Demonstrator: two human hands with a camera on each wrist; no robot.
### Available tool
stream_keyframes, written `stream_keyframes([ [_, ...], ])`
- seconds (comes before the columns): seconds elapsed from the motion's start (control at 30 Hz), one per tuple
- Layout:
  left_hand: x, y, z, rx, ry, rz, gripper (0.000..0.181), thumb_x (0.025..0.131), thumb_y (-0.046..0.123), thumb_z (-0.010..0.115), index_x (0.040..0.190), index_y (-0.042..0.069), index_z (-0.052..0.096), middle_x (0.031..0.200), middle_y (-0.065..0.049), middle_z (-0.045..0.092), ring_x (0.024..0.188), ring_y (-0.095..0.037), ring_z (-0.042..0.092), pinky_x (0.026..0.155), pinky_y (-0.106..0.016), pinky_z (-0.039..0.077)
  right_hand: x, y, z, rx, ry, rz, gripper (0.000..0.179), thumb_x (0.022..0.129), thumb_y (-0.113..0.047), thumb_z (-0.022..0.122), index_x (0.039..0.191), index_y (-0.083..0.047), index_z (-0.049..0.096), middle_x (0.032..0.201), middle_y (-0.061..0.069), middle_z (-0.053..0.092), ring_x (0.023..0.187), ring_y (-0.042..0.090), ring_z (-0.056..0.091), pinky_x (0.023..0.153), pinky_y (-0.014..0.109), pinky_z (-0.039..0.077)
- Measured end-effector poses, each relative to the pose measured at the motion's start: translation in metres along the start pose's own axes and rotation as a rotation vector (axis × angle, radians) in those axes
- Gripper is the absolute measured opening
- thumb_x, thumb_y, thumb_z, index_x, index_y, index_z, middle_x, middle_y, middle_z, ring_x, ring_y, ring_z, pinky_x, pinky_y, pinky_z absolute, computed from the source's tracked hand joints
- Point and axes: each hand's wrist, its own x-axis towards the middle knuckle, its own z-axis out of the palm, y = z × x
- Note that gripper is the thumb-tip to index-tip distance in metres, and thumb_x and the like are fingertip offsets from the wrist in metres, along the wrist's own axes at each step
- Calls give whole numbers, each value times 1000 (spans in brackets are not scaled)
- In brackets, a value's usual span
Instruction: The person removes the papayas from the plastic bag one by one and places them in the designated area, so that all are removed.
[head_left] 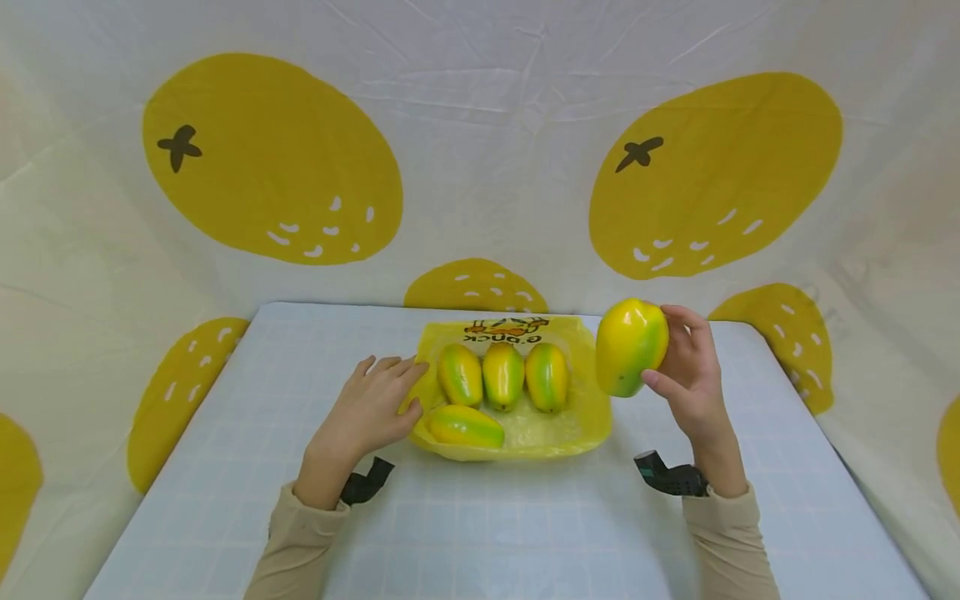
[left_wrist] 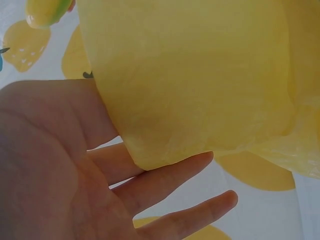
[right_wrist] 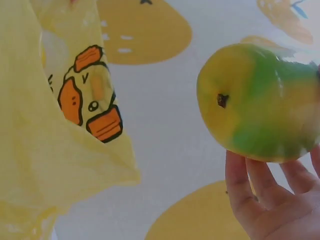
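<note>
A glossy yellow-green papaya (head_left: 632,347) is held in my right hand (head_left: 693,375), raised at the right of the yellow plastic bag (head_left: 555,435). In the right wrist view the fingers support the papaya (right_wrist: 245,100) from below, its dark stem end facing the camera. Several like fruits lie within the bag: three upright side by side, and one papaya (head_left: 465,426) on its side in front. My left hand (head_left: 375,406) is at the bag's left edge, fingers spread and fairly straight. In the left wrist view the bag's film (left_wrist: 190,80) covers the thumb tip and part of one finger.
The bag stands on a pale checked tabletop (head_left: 510,525). A duck print (head_left: 506,327) marks its back part. Behind and beside the table hangs a white cloth (head_left: 495,167) with large yellow fruit prints. Each wrist wears a black camera mount (head_left: 670,477).
</note>
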Motion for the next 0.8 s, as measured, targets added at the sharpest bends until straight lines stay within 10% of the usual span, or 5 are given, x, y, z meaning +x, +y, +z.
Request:
stream_keyframes([
  [0.8,0,0,1,9,5,4,42,90,18,63,130,6,63,133,-13,62,124,-38,53,107,-64,33,-14,40,-46,51,384,98,55,95,16,43,148,4,38,145,17,39,117,29,48,100,28,48],
])
